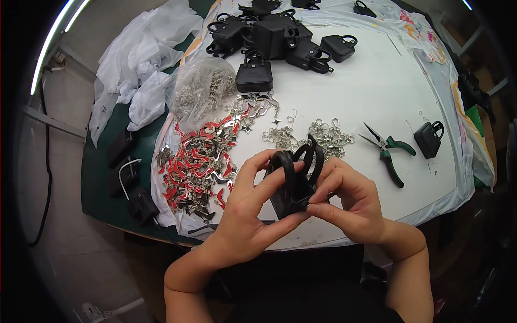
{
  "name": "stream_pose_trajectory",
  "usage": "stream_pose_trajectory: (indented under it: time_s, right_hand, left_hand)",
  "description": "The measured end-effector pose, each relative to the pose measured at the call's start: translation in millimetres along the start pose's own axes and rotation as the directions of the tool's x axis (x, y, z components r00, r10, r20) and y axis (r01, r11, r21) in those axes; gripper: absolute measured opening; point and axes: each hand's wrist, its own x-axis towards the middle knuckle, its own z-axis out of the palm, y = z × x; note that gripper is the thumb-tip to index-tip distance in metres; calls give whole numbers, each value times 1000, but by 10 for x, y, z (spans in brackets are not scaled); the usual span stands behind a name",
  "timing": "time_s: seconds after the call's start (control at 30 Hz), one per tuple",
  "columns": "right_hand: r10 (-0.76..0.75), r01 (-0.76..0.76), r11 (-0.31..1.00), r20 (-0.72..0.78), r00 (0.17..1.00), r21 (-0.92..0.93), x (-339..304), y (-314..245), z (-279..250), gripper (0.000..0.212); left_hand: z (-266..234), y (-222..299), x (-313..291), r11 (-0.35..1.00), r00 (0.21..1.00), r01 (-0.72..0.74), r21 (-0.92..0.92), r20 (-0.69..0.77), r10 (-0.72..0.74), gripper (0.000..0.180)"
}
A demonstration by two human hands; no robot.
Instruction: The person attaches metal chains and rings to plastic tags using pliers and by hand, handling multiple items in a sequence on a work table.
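A miniature black handbag (294, 195) with two looped handles is held up over the near edge of the table. My left hand (253, 202) wraps round its left side, fingers over the handle and thumb along the bottom edge. At its right corner my right hand (350, 200) is closed, thumb and fingertips pinched against the bag; any small part between them is too hidden to make out. Just beyond the hands lies a heap of silver clasps and rings (329, 134). Left of them spreads a pile of red and silver high-heel shoe charms (194, 167).
Green-handled long-nose pliers (389, 149) lie open at the right, beside another small black bag (429, 140). Several black bags (272, 37) are stacked at the back. A clear bag of metal parts (204, 89) and crumpled white plastic (142, 54) sit at the left.
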Motion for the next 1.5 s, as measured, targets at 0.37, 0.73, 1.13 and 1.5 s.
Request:
stream_pose_trajectory:
  time_s: [0.37, 0.73, 1.13, 1.5]
  right_hand:
    - [-289, 203, 897, -175, 941, -393, -52, 168, 290, 21]
    - [-247, 370, 470, 283, 927, -801, 104, -95, 241, 29]
    - [-235, 368, 525, 285, 929, -767, -87, -24, 146, 32]
    - [-237, 334, 592, 237, 942, -733, -177, -27, 219, 29]
  left_hand:
    - [62, 24, -165, 912, 964, -102, 398, -188, 189, 57]
    - [-1, -31, -407, 852, 951, -89, 516, -211, 227, 55]
    - [-267, -404, -1288, 759, 989, 144, 635, -112, -93, 41]
    - [-625, -255, -1284, 859, 976, 153, 488, -208, -56, 41]
